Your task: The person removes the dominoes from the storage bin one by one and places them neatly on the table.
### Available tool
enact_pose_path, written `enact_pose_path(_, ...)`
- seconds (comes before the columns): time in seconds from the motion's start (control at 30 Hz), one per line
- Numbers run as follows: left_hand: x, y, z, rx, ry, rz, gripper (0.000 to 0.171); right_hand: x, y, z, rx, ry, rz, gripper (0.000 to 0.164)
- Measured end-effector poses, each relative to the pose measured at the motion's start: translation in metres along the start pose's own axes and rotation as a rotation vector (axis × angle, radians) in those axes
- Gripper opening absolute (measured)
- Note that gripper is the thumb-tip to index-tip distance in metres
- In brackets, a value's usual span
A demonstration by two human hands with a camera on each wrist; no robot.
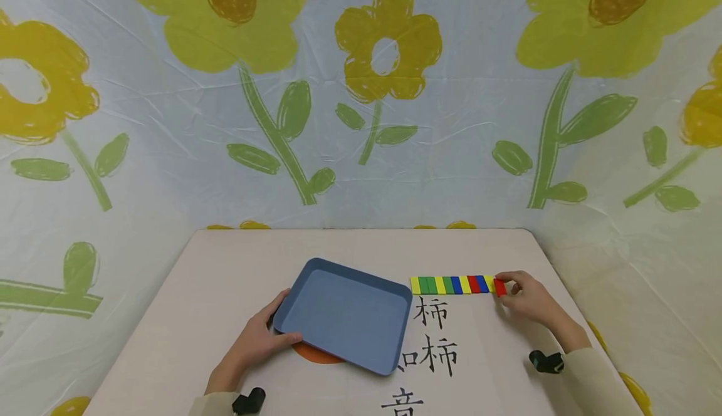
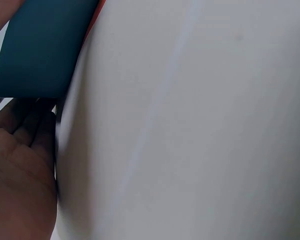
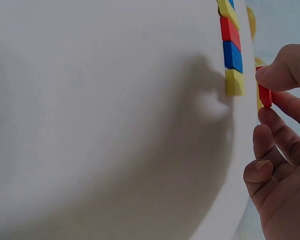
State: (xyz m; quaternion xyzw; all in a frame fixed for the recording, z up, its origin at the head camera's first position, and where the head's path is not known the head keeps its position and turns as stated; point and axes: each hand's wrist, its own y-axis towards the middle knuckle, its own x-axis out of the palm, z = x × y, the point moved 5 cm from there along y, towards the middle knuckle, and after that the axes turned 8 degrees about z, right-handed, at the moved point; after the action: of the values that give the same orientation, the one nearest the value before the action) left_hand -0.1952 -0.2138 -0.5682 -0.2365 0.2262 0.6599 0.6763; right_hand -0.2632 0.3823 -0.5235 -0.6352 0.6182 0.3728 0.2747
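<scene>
My left hand (image 1: 261, 336) grips a blue-grey tray (image 1: 350, 319) by its left corner, the thumb along the near rim and the fingers at the left side. The tray sits at an angle with nothing inside. In the left wrist view, the tray's dark wall (image 2: 40, 55) rises above my palm. Between thumb and fingers, my right hand (image 1: 530, 298) pinches a red block (image 1: 500, 287) at the right end of a row of coloured blocks (image 1: 447, 285). In the right wrist view, that red block (image 3: 264, 90) is off the table, beside the yellow end block (image 3: 235, 82).
Black Chinese characters (image 1: 437, 354) are printed on the pale table (image 1: 225, 265), right of the tray. Part of an orange shape (image 1: 318, 353) shows under the tray's near edge. A flower-patterned cloth (image 1: 451, 153) hangs behind the table and at both sides.
</scene>
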Motion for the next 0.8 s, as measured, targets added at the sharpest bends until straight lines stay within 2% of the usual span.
enact_pose_path(0.27,0.000,0.000,0.001,0.000,-0.009,0.005,0.104,0.003,0.011,0.010,0.017,-0.018,-0.016,0.046)
enact_pose_path(0.5,0.001,0.000,0.000,-0.004,-0.013,0.006,0.104,0.012,0.018,0.020,0.058,-0.048,-0.074,0.048)
enact_pose_path(0.8,-0.001,-0.001,0.001,-0.006,-0.007,0.008,0.104,0.018,0.026,0.021,0.055,-0.046,-0.074,0.050)
